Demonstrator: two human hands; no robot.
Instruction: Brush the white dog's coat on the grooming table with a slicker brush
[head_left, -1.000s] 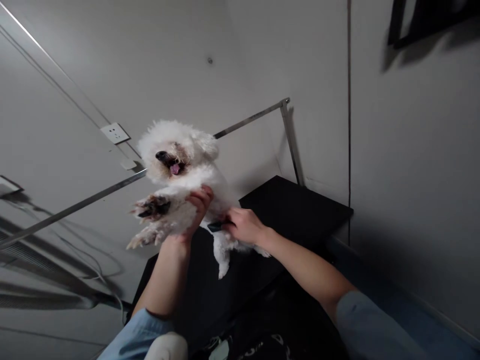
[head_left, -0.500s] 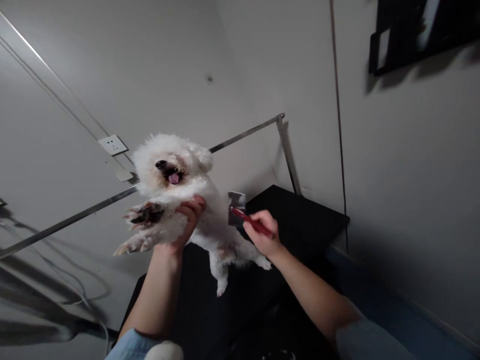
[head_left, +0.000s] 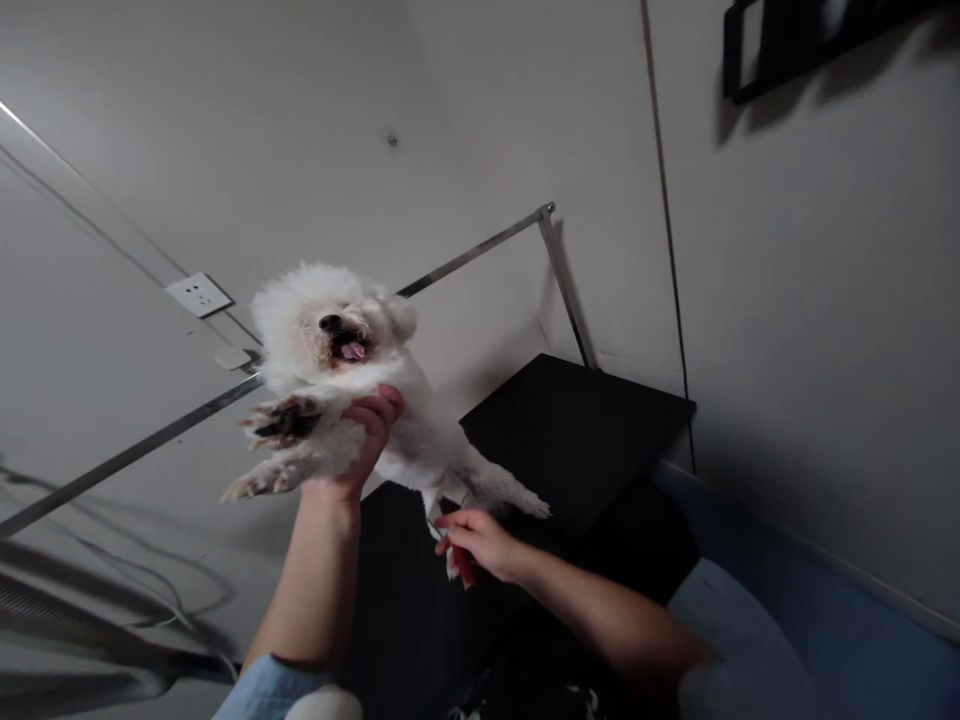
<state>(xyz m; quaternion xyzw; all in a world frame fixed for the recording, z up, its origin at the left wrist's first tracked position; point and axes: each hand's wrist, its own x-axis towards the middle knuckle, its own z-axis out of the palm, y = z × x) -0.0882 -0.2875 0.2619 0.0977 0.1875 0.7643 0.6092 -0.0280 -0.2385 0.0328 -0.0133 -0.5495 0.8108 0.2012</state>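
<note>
A fluffy white dog (head_left: 427,425) stands upright on its hind legs, mouth open and tongue showing. My left hand (head_left: 367,440) is wrapped around its front legs near the chest and holds them up to the left. In my right hand (head_left: 480,542) is a red-handled slicker brush (head_left: 465,567), held low against the dog's inner hind leg. The brush's head is mostly hidden by my fingers and the leg. Under the dog is a black grooming table (head_left: 577,430).
A metal bar frame (head_left: 480,247) rises from the table's far side and runs behind the dog. On the wall are a power socket (head_left: 200,294) and a black rack (head_left: 825,45) at upper right. A grey ribbed hose (head_left: 67,610) and cables lie at lower left.
My right hand has brought the slicker brush from beside the dog's flank down and left to its hind leg. My left hand keeps its hold on the front legs; the view has shifted slightly.
</note>
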